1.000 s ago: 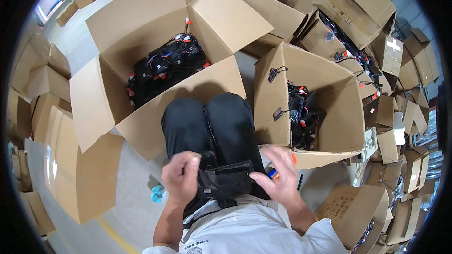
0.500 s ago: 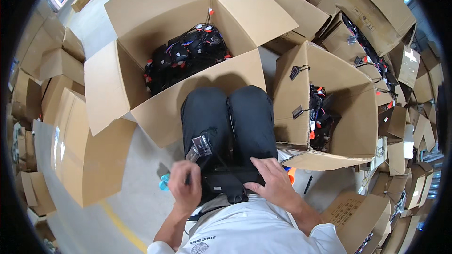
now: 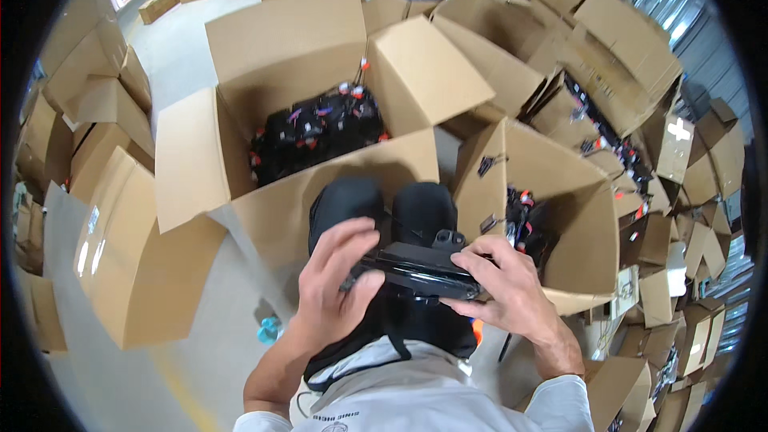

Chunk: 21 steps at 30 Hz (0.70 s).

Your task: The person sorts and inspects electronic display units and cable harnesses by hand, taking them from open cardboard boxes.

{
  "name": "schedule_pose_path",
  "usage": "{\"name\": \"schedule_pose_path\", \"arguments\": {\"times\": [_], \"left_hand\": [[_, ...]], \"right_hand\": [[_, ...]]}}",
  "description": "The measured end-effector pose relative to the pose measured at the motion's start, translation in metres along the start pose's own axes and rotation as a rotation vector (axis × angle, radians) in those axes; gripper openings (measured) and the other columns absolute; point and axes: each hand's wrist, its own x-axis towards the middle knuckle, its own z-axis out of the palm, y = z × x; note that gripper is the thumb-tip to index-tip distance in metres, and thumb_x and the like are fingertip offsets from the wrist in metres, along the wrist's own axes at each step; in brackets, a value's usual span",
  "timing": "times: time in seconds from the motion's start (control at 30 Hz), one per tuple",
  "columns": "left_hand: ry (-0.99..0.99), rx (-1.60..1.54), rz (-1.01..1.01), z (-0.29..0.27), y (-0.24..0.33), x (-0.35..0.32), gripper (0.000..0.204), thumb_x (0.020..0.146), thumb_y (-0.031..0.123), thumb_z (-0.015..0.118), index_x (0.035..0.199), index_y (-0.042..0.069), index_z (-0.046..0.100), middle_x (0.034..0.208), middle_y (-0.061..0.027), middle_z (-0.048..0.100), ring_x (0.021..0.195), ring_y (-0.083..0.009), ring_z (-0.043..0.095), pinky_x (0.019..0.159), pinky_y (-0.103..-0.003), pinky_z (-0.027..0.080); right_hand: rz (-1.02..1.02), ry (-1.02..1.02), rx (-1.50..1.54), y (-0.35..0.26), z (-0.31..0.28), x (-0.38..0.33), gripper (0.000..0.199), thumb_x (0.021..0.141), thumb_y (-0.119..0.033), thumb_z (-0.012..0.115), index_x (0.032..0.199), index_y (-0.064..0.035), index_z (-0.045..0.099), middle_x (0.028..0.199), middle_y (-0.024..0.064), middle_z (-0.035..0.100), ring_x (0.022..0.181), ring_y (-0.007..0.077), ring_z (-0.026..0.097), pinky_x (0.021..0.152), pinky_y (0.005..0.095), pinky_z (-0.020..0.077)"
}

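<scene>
Above my lap is a long, glossy black device [image 3: 424,272] with a small round-ended piece like a camera lens at its far side. My right hand [image 3: 512,288] grips its right end, fingers on top and thumb below. Around the left end, my left hand [image 3: 332,280] is held with thumb and fingers apart. Whether that hand touches the device is unclear. My dark-trousered knees [image 3: 348,204] lie beyond it, against a large open carton [image 3: 336,184] of similar black devices with red and white connector ends.
At the right stands another open carton [image 3: 576,264], partly filled with black devices, with small black pieces hanging over its edge. A blue object [image 3: 270,330] lies on the floor at left. Many more cartons [image 3: 144,272] crowd both sides and the back.
The black device has come up off my lap and been tilted, showing its glossy side. My left hand has opened and moved up to its left end. The view has shifted upward.
</scene>
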Motion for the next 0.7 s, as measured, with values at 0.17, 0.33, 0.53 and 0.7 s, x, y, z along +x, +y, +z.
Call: {"name": "schedule_pose_path", "arguments": {"times": [0.17,0.33,0.53,0.7], "left_hand": [[-0.129,-0.767,-0.215,0.019,-0.018,0.027,0.063,0.081,0.006,0.063,0.141,0.0,0.044,0.134,-0.0174,0.057,0.122,-0.0263,0.058,0.107,-0.041,0.043],[-0.01,-0.296,-0.035,0.02,0.011,0.046,0.071,0.077,0.015,0.077,0.138,0.001,0.045,0.126,-0.0179,0.059,0.117,-0.0305,0.059,0.102,-0.039,0.045],[0.103,-0.417,-0.164,0.041,-0.01,0.032,0.06,0.081,0.012,0.079,0.133,0.001,0.051,0.119,-0.0156,0.062,0.107,-0.0242,0.063,0.094,-0.034,0.049],[0.072,-0.617,-0.336,0.023,-0.027,0.068,0.062,0.08,0.015,0.083,0.133,0.0,0.055,0.118,-0.012,0.064,0.106,-0.0139,0.061,0.094,-0.031,0.049]], "right_hand": [[-0.136,0.288,0.123,0.0,-0.029,0.022,0.065,0.061,-0.017,0.093,0.117,-0.0023,0.064,0.107,0.0144,0.061,0.097,0.0266,0.061,0.085,0.0362,0.052],[0.275,0.473,0.872,0.017,0.006,0.045,0.039,0.084,-0.028,0.068,0.11,0.0011,0.064,0.103,0.0089,0.064,0.099,0.0189,0.058,0.088,0.0331,0.0464],[0.563,0.454,1.04,0.024,0.035,0.04,0.027,0.08,-0.007,0.049,0.101,0.0028,0.063,0.1,0.0097,0.064,0.097,0.0176,0.058,0.092,0.0306,0.0444],[0.359,0.042,0.766,0.031,0.0,0.066,0.065,0.076,-0.032,0.083,0.123,0.0058,0.059,0.114,0.011,0.064,0.107,0.0179,0.06,0.095,0.0325,0.0467]]}}
